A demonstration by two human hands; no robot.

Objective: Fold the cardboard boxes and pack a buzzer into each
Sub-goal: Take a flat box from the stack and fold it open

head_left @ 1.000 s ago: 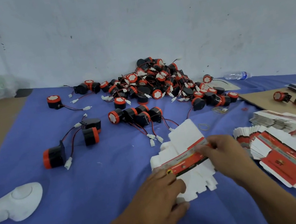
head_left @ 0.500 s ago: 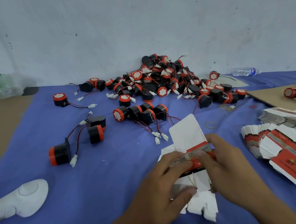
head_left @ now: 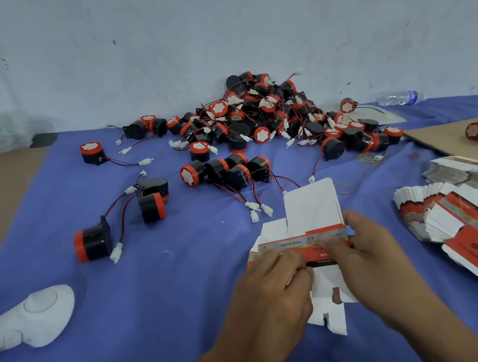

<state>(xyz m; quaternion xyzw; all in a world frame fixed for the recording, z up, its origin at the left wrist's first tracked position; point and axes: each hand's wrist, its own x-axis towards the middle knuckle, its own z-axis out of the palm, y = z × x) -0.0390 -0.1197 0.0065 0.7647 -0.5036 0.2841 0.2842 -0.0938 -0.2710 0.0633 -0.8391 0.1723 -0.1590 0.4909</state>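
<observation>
Matt white cardboard box point(head_left: 312, 216), glossy red print; soft blue cloth point(head_left: 169, 285); black plastic buzzers point(head_left: 253, 122)

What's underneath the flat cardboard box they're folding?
Blue cloth shows around the cardboard box, so it likely rests there. The left hand, right hand and box hide anything directly beneath.

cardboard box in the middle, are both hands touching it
Touching. The head view shows the left hand and the right hand both gripping the cardboard box along its red band, fingers curled onto it with no gap.
</observation>
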